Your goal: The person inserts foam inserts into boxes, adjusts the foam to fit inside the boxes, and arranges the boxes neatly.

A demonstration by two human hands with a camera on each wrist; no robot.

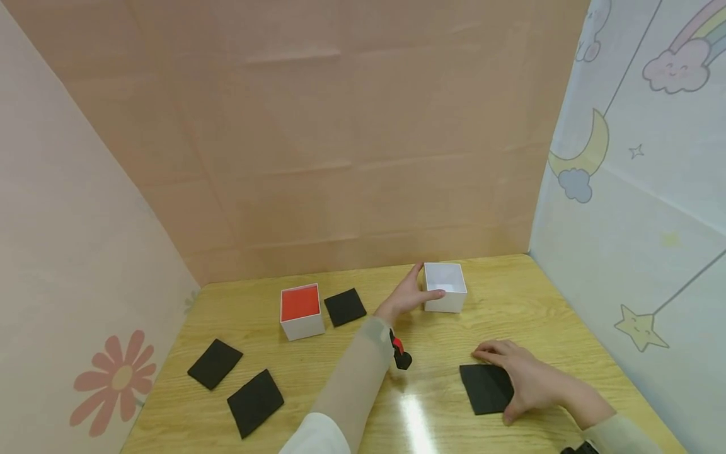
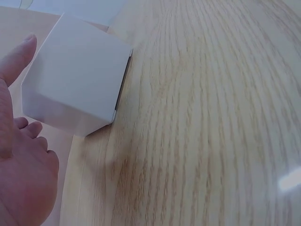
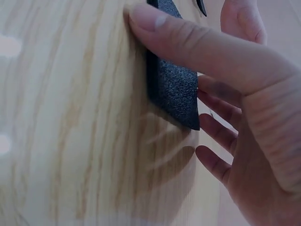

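My left hand (image 1: pixel 413 294) reaches to the far side of the table and touches the left side of an open white box (image 1: pixel 445 287), thumb on its front face and index finger at its rear corner. In the left wrist view the left hand (image 2: pixel 21 165) is spread beside the white box (image 2: pixel 75 80), its palm apart from the box. My right hand (image 1: pixel 524 378) lies over the right part of a black foam square (image 1: pixel 484 388) near the front edge. The right wrist view shows the black foam square (image 3: pixel 174 84) pinched between thumb and fingers of the right hand (image 3: pixel 254 122), one edge raised off the wood.
A white box with a red inside (image 1: pixel 301 310) stands left of centre. Three more black squares lie on the wooden table (image 1: pixel 510 309): one (image 1: pixel 345 306) beside the red box, two (image 1: pixel 215 363) (image 1: pixel 255 401) at front left. Paper walls close in the back and both sides.
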